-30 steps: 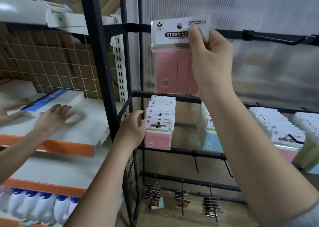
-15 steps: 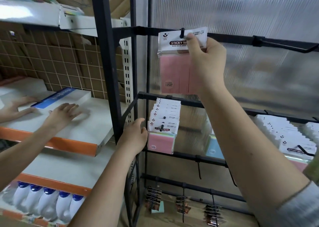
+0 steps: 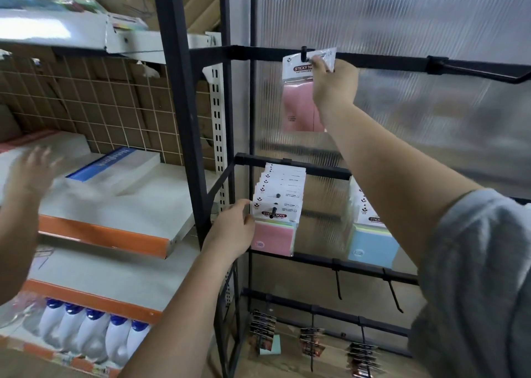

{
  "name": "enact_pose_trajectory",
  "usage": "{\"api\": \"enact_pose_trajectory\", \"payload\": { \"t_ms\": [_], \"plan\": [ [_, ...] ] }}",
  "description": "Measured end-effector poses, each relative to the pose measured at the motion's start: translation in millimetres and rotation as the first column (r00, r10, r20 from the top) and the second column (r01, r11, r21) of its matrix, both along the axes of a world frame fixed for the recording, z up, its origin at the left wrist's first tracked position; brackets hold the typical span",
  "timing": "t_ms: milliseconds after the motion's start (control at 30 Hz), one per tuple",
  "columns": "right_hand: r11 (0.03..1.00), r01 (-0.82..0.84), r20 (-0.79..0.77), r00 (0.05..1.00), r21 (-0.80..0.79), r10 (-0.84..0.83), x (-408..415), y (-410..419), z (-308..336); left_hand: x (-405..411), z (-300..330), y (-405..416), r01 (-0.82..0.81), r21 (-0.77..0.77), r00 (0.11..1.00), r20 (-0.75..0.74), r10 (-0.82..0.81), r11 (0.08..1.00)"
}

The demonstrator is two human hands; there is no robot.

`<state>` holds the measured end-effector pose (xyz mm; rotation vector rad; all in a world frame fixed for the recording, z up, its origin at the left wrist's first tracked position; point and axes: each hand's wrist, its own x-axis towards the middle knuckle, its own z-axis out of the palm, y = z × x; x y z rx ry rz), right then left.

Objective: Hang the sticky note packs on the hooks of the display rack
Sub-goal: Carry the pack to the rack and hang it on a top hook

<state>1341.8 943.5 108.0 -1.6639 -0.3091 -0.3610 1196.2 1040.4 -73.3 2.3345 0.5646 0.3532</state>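
On the top hook (image 3: 303, 53), pink sticky note pack (image 3: 298, 90) hangs.

Right hand (image 3: 334, 86) pinches pink sticky note pack (image 3: 298, 102) header, threaded on top-bar hook (image 3: 303, 53). Left hand (image 3: 231, 232) touches lower hung packs (image 3: 277, 205).

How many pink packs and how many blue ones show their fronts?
Pink: 2, the top pink sticky note pack in the right hand and the front pink sticky note pack below.
Blue: 1, the light blue sticky note pack.
Total: 3
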Motion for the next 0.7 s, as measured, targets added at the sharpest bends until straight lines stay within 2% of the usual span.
{"api": "enact_pose_trajectory", "payload": {
  "t_ms": [200,400,600,700],
  "plan": [
    [1.000,-0.010,-0.065,0.998,0.019,0.012,12.4,3.6,5.3,-0.9,-1.9,0.2,-0.011,-0.032,1.000,-0.013,0.010,0.999],
    [0.994,0.027,-0.111,0.993,-0.105,-0.039,20.6,2.9,12.0,-1.0,-4.3,0.6,0.004,-0.044,1.000,-0.022,-0.005,0.999],
    [0.982,0.094,-0.095,0.989,-0.166,-0.110,20.2,2.2,14.3,-2.4,-5.2,-0.3,0.006,-0.129,1.000,-0.017,-0.008,0.992],
    [0.970,0.153,-0.035,0.986,-0.190,-0.163,15.4,-4.6,6.4,-4.6,-5.1,-2.8,0.002,-0.156,1.000,0.028,0.002,0.988]
  ]
}}
